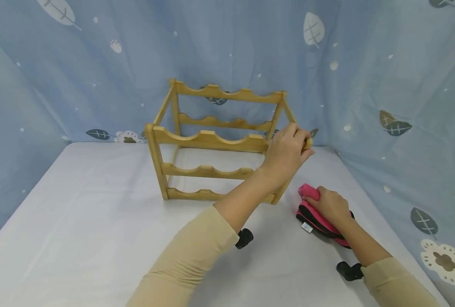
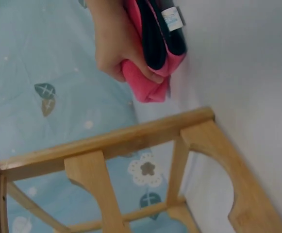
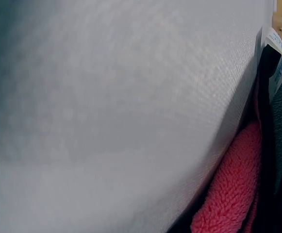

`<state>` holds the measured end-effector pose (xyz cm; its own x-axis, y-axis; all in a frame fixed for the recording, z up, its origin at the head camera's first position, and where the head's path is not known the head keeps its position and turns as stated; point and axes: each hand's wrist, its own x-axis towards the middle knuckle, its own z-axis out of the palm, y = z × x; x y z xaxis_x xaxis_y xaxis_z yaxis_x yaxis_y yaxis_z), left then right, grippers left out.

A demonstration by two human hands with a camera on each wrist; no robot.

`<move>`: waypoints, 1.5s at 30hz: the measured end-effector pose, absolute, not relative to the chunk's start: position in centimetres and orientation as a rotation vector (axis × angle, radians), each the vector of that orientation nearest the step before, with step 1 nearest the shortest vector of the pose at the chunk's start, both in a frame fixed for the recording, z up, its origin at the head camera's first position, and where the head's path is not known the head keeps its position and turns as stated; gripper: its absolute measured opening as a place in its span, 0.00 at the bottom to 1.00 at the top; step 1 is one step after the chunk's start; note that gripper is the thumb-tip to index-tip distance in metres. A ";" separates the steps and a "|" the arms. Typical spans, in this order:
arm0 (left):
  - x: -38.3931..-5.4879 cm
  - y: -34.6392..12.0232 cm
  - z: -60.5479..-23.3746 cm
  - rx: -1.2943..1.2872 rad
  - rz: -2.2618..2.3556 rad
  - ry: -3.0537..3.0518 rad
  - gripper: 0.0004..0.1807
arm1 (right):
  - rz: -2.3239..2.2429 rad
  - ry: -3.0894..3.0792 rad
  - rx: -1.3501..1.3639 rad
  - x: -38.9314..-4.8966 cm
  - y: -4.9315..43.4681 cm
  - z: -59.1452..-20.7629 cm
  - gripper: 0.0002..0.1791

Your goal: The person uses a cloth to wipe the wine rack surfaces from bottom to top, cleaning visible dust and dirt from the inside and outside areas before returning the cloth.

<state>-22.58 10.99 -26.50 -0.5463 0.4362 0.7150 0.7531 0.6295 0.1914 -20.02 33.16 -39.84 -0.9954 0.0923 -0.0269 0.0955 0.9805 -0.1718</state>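
A light wooden rack (image 1: 208, 138) with scalloped crossbars stands on the white surface; it looks like a wine rack. My left hand (image 1: 287, 145) grips its front right top corner, the fingers curled over the wood. To the right of the rack, my right hand (image 1: 333, 207) holds a folded pink cloth (image 1: 317, 221) with black edging and a white tag (image 1: 307, 227). Thumb and fingers pinch a bunched end of this cloth (image 2: 145, 87) in the left wrist view. Fuzzy pink pile shows close up on the cloth (image 3: 230, 189) in the right wrist view; the hand is out of that frame.
A blue curtain (image 1: 227, 47) with leaf and flower prints hangs behind the rack and along both sides. White cloth covers the table (image 1: 77, 221). Small black pieces (image 1: 244, 238) show beside each sleeve.
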 end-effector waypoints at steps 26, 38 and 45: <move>-17.1 6.2 -27.5 -1.409 -0.801 -1.753 0.12 | -0.297 3.096 0.070 -20.5 33.8 -39.7 0.28; -17.1 5.0 -27.5 -1.458 -0.846 -1.667 0.12 | -0.305 3.079 0.084 -20.3 33.9 -39.7 0.26; -17.3 3.6 -26.9 -1.583 -0.918 -1.622 0.13 | -0.329 3.079 0.120 -20.4 33.8 -39.4 0.30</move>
<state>-17.33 3.64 -26.93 -0.0264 0.5181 0.8549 0.9996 0.0101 0.0248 -20.40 33.83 -39.44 -0.9961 0.0722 -0.0505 0.0812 0.9744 -0.2095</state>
